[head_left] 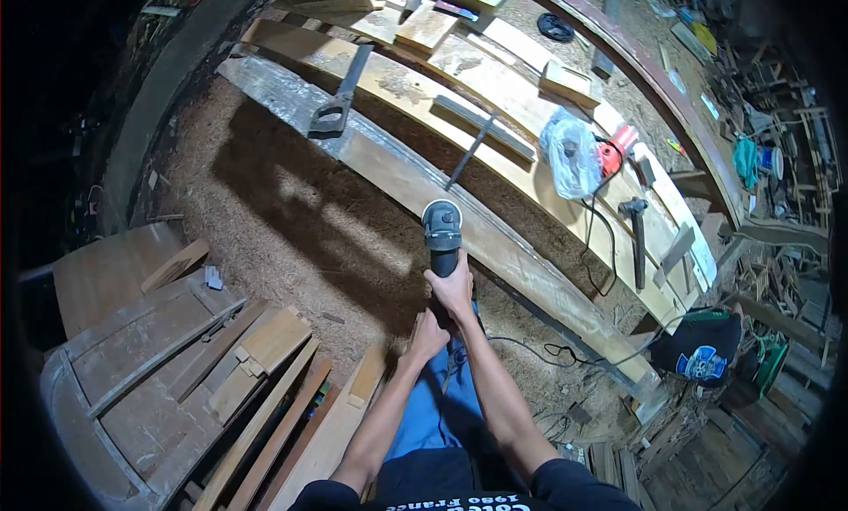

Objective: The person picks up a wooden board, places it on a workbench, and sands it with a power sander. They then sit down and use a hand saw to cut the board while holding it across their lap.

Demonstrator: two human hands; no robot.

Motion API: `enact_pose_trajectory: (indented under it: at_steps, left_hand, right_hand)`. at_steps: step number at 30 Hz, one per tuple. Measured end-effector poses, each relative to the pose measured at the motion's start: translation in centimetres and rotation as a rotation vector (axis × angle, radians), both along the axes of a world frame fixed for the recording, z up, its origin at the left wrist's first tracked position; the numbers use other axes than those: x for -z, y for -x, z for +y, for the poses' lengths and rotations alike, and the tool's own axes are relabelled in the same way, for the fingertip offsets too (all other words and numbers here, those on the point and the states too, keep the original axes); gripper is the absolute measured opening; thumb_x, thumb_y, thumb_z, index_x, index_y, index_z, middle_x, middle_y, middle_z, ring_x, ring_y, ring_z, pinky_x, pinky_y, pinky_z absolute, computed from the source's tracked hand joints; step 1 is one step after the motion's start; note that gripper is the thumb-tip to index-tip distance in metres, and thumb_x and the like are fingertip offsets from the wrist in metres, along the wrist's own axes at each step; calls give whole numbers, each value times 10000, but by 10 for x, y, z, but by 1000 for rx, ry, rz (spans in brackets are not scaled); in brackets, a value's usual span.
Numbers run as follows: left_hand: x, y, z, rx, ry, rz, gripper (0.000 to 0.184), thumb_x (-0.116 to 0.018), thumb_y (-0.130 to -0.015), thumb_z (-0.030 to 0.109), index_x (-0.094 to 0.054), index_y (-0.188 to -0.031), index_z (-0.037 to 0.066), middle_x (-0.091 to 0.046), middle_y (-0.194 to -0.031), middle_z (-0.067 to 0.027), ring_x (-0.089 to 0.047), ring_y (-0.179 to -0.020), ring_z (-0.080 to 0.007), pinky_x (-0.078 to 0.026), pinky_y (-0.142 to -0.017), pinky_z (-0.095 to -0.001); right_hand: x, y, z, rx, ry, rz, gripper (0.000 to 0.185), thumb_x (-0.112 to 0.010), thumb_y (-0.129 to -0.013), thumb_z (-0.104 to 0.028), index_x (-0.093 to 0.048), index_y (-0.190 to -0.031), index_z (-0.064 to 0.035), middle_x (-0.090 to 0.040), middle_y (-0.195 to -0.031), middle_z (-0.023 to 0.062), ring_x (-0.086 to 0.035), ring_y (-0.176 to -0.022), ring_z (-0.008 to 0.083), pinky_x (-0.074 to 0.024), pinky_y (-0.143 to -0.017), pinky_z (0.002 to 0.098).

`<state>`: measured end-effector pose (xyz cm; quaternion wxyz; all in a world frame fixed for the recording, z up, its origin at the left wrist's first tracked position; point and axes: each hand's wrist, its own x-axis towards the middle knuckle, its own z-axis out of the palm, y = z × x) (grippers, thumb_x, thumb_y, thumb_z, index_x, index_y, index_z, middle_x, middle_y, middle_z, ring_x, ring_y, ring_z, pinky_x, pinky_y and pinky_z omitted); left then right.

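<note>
My right grip [454, 288] is closed round the body of the grinder [442, 233], and my left grip [429, 334] is closed at its rear end, half hidden beneath. The tool sits at the centre of the frame, its head over the near edge of a long board [539, 277]; I can't tell whether the disc touches the wood.

If I let the head tip, the disc's edge could gouge the board or kick back towards my legs. The dark bar [470, 151] lies just above the head, so a careless push forward could catch it. The cord [530, 346] trails to the lower right in loose loops, and a snag there could tug my aim off.

Beyond the board, the plank desk [393, 85] runs across the upper frame, carrying a handsaw [330, 118], a plastic bag [568, 158], a red power tool [615, 151] and a hammer [638, 242]. Shavings cover the floor [199, 180], crossed by deep shadow. Cut timber [274, 339] is stacked at the lower left; the frame's edges fall into darkness.
</note>
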<state>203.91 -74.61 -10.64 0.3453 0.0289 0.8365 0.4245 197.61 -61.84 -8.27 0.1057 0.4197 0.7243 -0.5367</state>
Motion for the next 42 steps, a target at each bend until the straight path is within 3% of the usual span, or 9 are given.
enact_pose_trajectory:
  at_steps: [16,18,19,20,23,24,32,40,42]
  left_hand:
    - [-16,181,-84,-166,-6,-45,342,-696,-815,39,-672,-1135,-78,-695,-1147,-353,-643,-1120,-530,-540,-909,-547]
    - [8,192,-105,-190,-25,-49,295,-621,-780,-27,-670,-1058,-115,-687,-1107,-380,-634,-1113,-549,-526,-928,-566]
    - [40,192,-120,-133,3,-15,291,-591,-763,-45,-657,-1032,-132,-680,-1082,-393,-627,-1106,-561,-520,-937,-572]
    - [57,197,-129,-72,22,26,288,-560,-745,-63,-645,-1007,-149,-673,-1058,-407,-620,-1099,-572,-513,-947,-578]
    - [67,216,-140,-47,6,67,273,-649,-804,31,-639,-1025,-130,-681,-1051,-389,-640,-1106,-541,-534,-909,-546]
    - [72,215,-146,-2,42,87,336,-741,-871,125,-647,-1105,-97,-708,-1079,-350,-674,-1114,-497,-558,-864,-515]
    - [23,171,-105,40,-19,59,350,-659,-832,33,-623,-1157,-93,-683,-1076,-380,-625,-1091,-566,-521,-914,-573]
    - [-5,64,-38,102,-18,-29,551,-737,-876,160,-513,-1324,-70,-673,-1195,-359,-628,-1162,-538,-515,-959,-546]
    - [6,26,-23,85,-20,66,488,-736,-835,138,-545,-1229,-79,-704,-1015,-353,-670,-999,-544,-538,-872,-576]
  right_hand:
    - [9,189,-95,-148,-11,-12,767,-819,-732,-322,-493,-1399,-133,-732,-1133,262,-713,-1063,470,-553,-915,563]
    - [8,211,-109,-125,11,41,755,-817,-737,-318,-491,-1395,-142,-735,-1112,260,-715,-1048,478,-558,-909,561]
    - [2,222,-115,-107,3,18,844,-841,-703,-320,-504,-1421,-31,-722,-1141,271,-725,-1057,419,-552,-930,515]
    - [5,228,-121,-87,-3,11,844,-841,-703,-320,-504,-1421,-31,-722,-1141,271,-725,-1057,419,-552,-930,515]
    - [13,243,-127,-58,-13,38,837,-838,-702,-313,-507,-1418,-36,-717,-1150,283,-722,-1055,427,-552,-933,514]
    - [11,243,-127,-51,-13,32,837,-838,-702,-313,-507,-1418,-36,-717,-1150,283,-722,-1055,427,-552,-933,514]
    - [2,177,-96,49,8,25,758,-812,-700,-286,-524,-1362,-56,-730,-1062,260,-726,-999,436,-551,-872,515]
    - [7,54,-34,88,46,100,660,-808,-711,-295,-517,-1262,-77,-727,-1033,249,-720,-974,455,-546,-853,534]
    - [2,18,-18,72,20,87,664,-809,-713,-293,-505,-1262,-78,-726,-1030,271,-715,-977,481,-550,-845,548]
